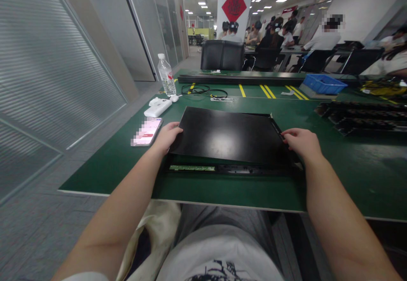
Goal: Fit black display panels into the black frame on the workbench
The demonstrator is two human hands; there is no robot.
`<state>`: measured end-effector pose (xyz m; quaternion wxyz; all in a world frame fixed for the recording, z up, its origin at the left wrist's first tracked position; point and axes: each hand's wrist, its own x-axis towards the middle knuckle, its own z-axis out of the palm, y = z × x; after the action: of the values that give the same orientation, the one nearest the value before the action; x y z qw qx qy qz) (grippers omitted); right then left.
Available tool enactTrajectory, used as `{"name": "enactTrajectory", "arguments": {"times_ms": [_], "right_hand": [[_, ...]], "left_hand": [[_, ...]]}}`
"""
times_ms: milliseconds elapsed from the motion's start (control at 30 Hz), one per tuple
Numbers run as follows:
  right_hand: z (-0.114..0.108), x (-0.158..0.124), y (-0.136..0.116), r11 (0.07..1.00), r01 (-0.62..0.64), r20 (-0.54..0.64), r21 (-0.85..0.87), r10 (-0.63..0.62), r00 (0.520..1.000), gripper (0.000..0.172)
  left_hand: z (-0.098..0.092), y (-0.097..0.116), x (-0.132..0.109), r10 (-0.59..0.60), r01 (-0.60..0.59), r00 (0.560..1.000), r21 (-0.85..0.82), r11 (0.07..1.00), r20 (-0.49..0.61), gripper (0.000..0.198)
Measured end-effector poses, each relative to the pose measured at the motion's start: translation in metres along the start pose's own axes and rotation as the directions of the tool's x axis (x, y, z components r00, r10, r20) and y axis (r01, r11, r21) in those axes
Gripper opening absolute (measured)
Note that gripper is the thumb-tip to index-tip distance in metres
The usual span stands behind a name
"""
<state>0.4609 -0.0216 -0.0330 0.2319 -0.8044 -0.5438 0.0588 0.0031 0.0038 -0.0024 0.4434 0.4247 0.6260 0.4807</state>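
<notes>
A flat black panel [227, 134] lies tilted over a black chassis [241, 170] on the green table [349, 175]; a green circuit strip [192, 168] shows at the chassis's near edge. My left hand [167, 137] grips the panel's left edge, fingers curled round it. My right hand [302, 142] holds the panel's right edge, fingers bent over it. The panel's near side sits raised above the chassis.
A phone [146, 131], a white device [157, 107] and a water bottle [166, 75] stand at the left. Black cables [203, 90], a blue bin [323, 84] and stacked black parts [365, 117] lie farther back and right. People sit at tables beyond.
</notes>
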Motion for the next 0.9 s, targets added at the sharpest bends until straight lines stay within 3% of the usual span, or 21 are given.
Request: {"name": "enactTrajectory", "arguments": {"times_ms": [200,900], "right_hand": [[-0.006,-0.008,-0.013,0.994,-0.104,0.042,0.014,0.103,0.994,0.032],[-0.008,-0.009,-0.014,0.992,-0.1,0.024,0.074,0.099,0.995,0.028]], "left_hand": [[0.0,0.0,-0.001,0.01,-0.01,1.0,-0.018,1.0,0.004,0.031],[0.001,0.004,-0.004,-0.022,0.022,1.0,-0.011,1.0,-0.005,0.032]]}}
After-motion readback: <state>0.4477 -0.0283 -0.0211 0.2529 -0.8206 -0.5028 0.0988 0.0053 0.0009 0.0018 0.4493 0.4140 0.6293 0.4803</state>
